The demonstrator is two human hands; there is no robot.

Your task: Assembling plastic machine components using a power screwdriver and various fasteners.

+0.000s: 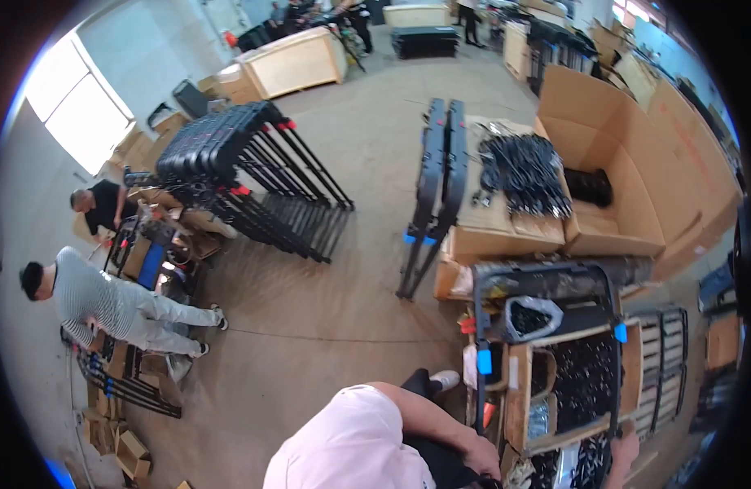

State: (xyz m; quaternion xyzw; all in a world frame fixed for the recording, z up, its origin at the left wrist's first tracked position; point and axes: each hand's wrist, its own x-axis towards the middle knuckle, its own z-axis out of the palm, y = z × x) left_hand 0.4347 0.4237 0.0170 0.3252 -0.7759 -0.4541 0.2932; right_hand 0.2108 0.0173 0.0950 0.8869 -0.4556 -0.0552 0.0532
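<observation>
A black U-shaped tube frame (546,269) with blue tape on both legs lies over the parts bench at my right front. My right hand (625,448) is closed at the near end of its right leg. Close to the end of the left leg is my left hand (483,458), its fingers curled by a dark thing at the picture's lower edge. What that hand holds is mostly hidden. Under the frame, a wooden box (518,391) holds many small black parts (583,379). A plastic bag of black parts (532,318) sits beyond it.
Two upright black frames (441,171) stand ahead, beside cardboard with bundled black parts (522,175) and a large open carton (603,122). A row of black frames (229,155) stands left of centre. Two people (107,293) are at a bench on the left. Pallets (665,367) lie at right.
</observation>
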